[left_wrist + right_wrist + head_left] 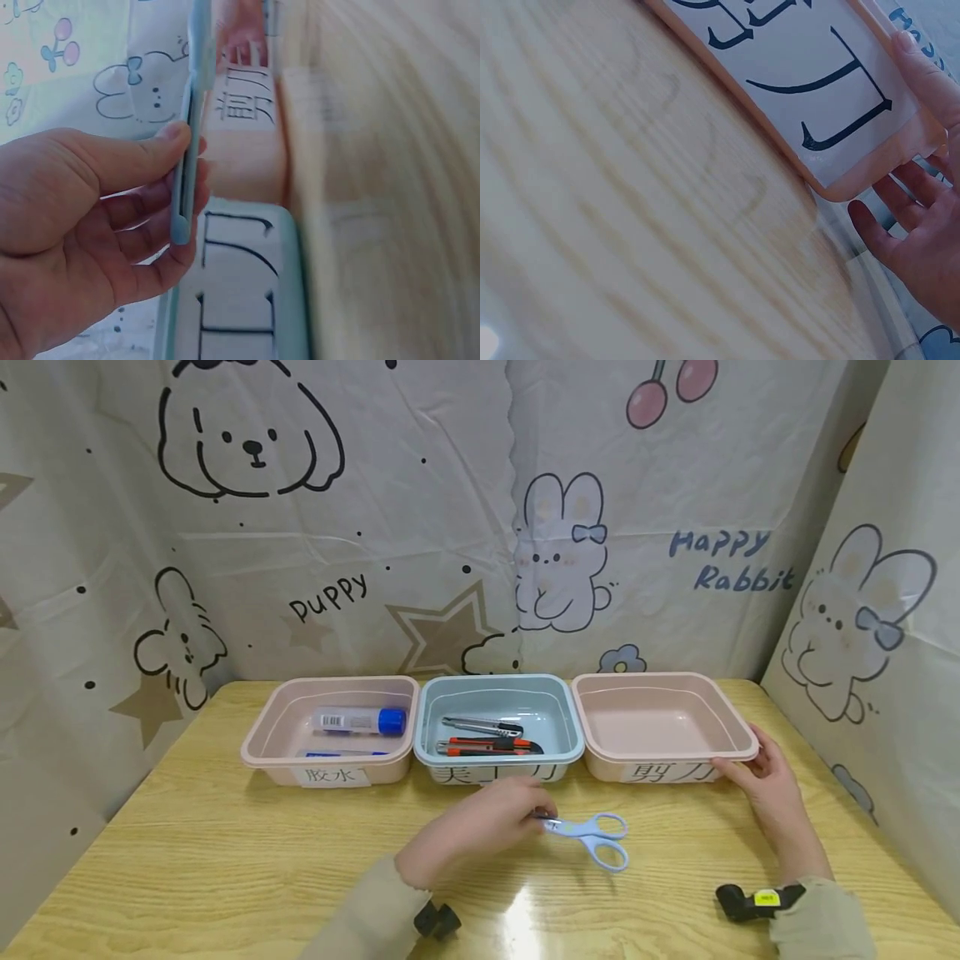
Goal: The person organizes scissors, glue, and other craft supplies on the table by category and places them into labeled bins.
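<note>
My left hand [498,814] pinches a pair of light blue scissors [573,829] by the blade end, between thumb and fingers. The scissors' two loop handles point right, above the table in front of the bins. In the left wrist view the scissors [189,142] appear edge-on, with the thumb on one side and fingers on the other. At the front right corner of the right pink bin [667,750], my right hand [776,797] grips the rim. The right wrist view has the thumb on the bin's rim and fingers around its side, next to the white label [847,90].
A blue bin [498,762] in the middle contains several utility knives [487,745]. To its left, another pink bin [330,762] holds a blue-capped glue bottle [360,721] and another blue item. Patterned cloth [450,527] hangs behind the wooden table [225,860].
</note>
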`<action>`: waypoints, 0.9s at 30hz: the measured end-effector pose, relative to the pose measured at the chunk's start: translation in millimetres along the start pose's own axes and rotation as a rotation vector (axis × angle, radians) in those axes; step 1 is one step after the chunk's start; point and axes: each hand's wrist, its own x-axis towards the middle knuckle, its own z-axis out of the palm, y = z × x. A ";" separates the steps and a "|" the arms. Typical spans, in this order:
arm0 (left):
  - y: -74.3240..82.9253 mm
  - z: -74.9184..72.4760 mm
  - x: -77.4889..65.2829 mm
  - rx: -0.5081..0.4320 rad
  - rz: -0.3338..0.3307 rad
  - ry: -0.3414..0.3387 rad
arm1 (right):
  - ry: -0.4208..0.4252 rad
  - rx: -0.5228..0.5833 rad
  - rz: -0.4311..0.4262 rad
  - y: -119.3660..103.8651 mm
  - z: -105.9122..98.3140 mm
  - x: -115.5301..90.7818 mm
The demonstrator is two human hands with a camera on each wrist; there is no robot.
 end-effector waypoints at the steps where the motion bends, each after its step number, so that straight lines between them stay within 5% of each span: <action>1: 1.7 -0.8 3.5 -0.010 0.011 0.008 | 0.001 0.003 -0.002 -0.2 0.4 -0.1; 10: 17.2 -11.2 37.5 -0.028 0.026 0.082 | 0.007 0.026 -0.026 0.9 4.3 2.0; 27: 12.5 -12.3 119.9 -0.248 -0.143 0.240 | -0.001 0.018 -0.014 1.9 0.0 1.6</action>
